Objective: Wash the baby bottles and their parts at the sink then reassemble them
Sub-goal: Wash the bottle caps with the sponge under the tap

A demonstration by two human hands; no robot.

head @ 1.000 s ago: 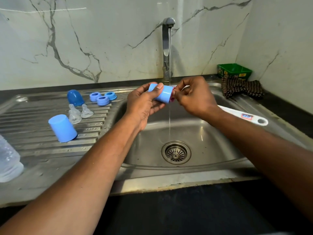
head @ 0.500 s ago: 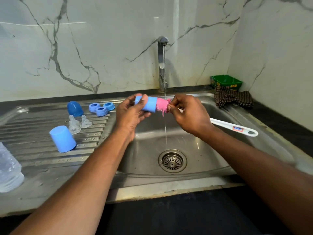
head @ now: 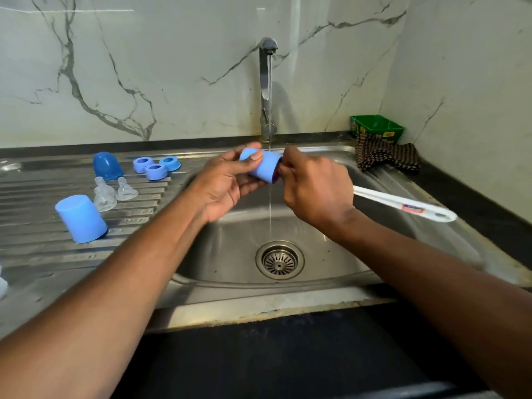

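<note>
Over the sink basin (head: 331, 254), under the running tap (head: 267, 82), a blue cap (head: 263, 168) is gripped on its side by the left hand (head: 227, 185), while a brush handle (head: 403, 205) is held in the right hand (head: 313, 191), curled at the cap's mouth.

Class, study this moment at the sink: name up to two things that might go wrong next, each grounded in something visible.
1. The left hand holds the wet blue cap over the basin while the right hand works a brush inside it; the cap might slip and fall toward the drain.
2. The loose clear teats on the sloped drainboard could slide or get knocked.
</note>
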